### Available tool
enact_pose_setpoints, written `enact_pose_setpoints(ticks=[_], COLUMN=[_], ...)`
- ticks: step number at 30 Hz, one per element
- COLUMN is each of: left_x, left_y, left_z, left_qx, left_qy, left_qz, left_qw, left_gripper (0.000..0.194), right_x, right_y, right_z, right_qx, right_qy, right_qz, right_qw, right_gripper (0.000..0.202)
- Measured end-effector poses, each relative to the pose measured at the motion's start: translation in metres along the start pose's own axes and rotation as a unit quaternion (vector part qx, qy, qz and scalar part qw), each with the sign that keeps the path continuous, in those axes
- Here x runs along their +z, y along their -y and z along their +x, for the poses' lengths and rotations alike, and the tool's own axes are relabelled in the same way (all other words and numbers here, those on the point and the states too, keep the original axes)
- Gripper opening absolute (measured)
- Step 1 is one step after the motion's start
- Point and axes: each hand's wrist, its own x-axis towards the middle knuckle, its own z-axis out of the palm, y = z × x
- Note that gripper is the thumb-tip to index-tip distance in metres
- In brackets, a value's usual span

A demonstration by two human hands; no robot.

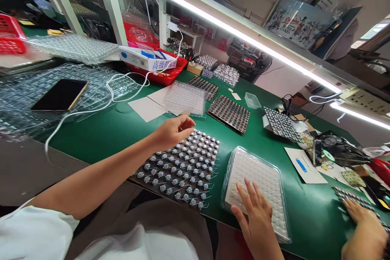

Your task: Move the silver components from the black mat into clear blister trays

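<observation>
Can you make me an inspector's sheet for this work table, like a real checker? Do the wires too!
Surface: green table, partly covered.
Work things: board with rows of round parts; clear tray with white contents.
Clutter: phone on clear plastic; papers; red basket holding a box.
Hands: left hand over the board's far side, grip unclear; right hand spread on the white contents.
Cables: white cable looping across the left side.
Surroundings: another person's hand at right; light strip overhead.

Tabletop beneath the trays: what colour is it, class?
The tabletop is green, best seen in the head view.
</observation>
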Motion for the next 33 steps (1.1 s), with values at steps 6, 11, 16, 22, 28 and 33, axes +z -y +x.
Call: enact_pose_setpoints(ticks=[6,11,16,22,28,33], left_x=[-0.042,-0.069,-0.068,-0.060,-0.057,-0.051], left_y=[0.011,0.038,0.088,0.117,0.120,0.121], left_z=[0.003,-0.006,0.030,0.070,0.074,0.084], left_qx=[-0.006,-0.010,0.035,-0.043,-0.079,-0.111], left_qy=[-0.038,-0.018,0.003,0.073,0.083,0.072], left_qz=[0.099,0.190,0.250,0.217,0.183,0.207], left_qw=[0.994,0.982,0.968,0.972,0.976,0.969], left_gripper=[0.025,0.025,0.029,0.026,0.021,0.019], right_x=[0.008,-0.015,-0.021,0.026,0.064,0.064], right_y=[-0.032,-0.026,0.044,0.117,0.137,0.140], right_z=[0.002,0.056,0.174,0.301,0.338,0.341], right_qx=[-0.038,-0.087,-0.130,-0.044,-0.028,0.014], right_qy=[0.017,-0.025,0.047,0.165,0.221,0.217], right_qz=[0.011,0.077,0.199,0.266,0.275,0.293], right_qw=[0.999,0.993,0.970,0.949,0.935,0.931], right_gripper=[0.058,0.051,0.028,0.023,0.018,0.014])
